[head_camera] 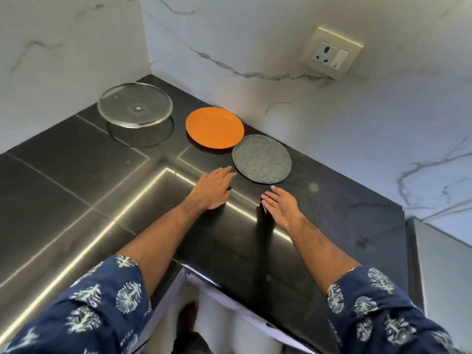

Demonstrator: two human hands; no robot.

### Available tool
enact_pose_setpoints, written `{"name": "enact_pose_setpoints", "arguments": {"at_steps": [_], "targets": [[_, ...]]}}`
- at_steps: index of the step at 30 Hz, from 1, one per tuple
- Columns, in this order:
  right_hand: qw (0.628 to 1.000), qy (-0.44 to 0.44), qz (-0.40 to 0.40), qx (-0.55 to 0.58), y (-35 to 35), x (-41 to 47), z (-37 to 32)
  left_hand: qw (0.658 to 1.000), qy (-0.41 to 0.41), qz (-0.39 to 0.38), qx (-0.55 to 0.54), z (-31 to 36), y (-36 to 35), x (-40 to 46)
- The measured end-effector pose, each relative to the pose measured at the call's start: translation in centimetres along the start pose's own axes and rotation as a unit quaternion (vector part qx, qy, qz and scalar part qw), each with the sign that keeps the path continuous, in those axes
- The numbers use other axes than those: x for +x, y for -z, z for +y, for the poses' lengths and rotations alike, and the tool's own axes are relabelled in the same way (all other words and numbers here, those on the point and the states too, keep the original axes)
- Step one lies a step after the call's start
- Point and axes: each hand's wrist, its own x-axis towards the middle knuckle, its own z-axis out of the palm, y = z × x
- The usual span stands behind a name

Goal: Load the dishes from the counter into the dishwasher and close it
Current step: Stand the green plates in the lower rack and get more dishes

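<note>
Plainly, the left hand (pixel 213 189) and right hand (pixel 282 206), fingers straight and empty, could chip the flat speckled grey plate (pixel 261 158) against the orange plate (pixel 214 127) just beside it.

Three dishes lie flat in a row on the black counter (pixel 319 226) along the marble wall: a clear glass plate (pixel 135 104) in the corner, an orange plate (pixel 214 127) beside it, and a speckled grey plate (pixel 261 158) nearly touching the orange one.
</note>
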Motion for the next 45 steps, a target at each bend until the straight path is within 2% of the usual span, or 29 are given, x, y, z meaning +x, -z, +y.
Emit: {"name": "enact_pose_setpoints", "arguments": {"at_steps": [4,7,10,15,18,21,24,27,30,32,33,36,39,41,45], "targets": [[0.99,-0.015,0.05,0.13,-1.7,2.2,-1.4,0.998,-0.036,-0.039,0.039,-0.7,-0.2,5.1],[0.979,-0.013,0.086,0.187,-3.1,3.1,-1.9,0.994,-0.048,-0.062,0.072,-1.0,-0.9,6.9],[0.973,-0.027,0.116,0.197,-3.8,3.8,-2.4,0.995,-0.068,-0.048,0.061,-1.1,-1.5,7.3],[0.978,-0.062,0.132,0.148,-3.7,4.7,-3.1,0.99,-0.144,0.001,0.011,-1.8,-1.6,6.8],[0.981,-0.056,0.106,0.153,-3.0,4.1,-3.0,0.98,-0.185,0.042,-0.067,-2.4,-1.4,6.3],[0.981,-0.021,0.086,0.175,-1.8,2.9,-2.8,0.965,-0.186,0.058,-0.173,-2.1,-0.9,6.0],[0.982,0.017,0.081,0.167,0.7,1.1,-2.5,0.929,-0.114,0.071,-0.345,-0.6,-0.6,6.3],[0.988,0.052,0.068,0.132,5.0,-2.0,-2.2,0.846,0.027,0.083,-0.526,1.5,0.4,7.3],[0.992,0.07,0.041,0.095,9.9,-6.6,-1.8,0.757,0.077,-0.031,-0.648,5.1,1.5,8.3],[0.992,0.091,0.032,0.086,13.4,-10.3,-1.3,0.7,0.036,-0.148,-0.698,8.8,1.9,8.2],[0.99,0.103,0.034,0.088,15.2,-12.4,-0.9,0.691,0.004,-0.197,-0.695,11.1,1.7,7.9],[0.983,0.139,0.063,0.106,19.8,-18.2,0.9,0.709,-0.089,-0.275,-0.643,18.7,0.9,6.1],[0.964,0.18,0.13,0.146,25.2,-24.5,3.3,0.69,-0.154,-0.332,-0.624,27.1,-0.4,2.6],[0.951,0.195,0.175,0.164,29.0,-28.9,5.3,0.69,-0.197,-0.364,-0.594,32.2,-1.4,-0.5],[0.937,0.217,0.23,0.146,36.7,-38.4,10.5,0.713,-0.283,-0.4,-0.502,41.6,-4.8,-8.3]]}}
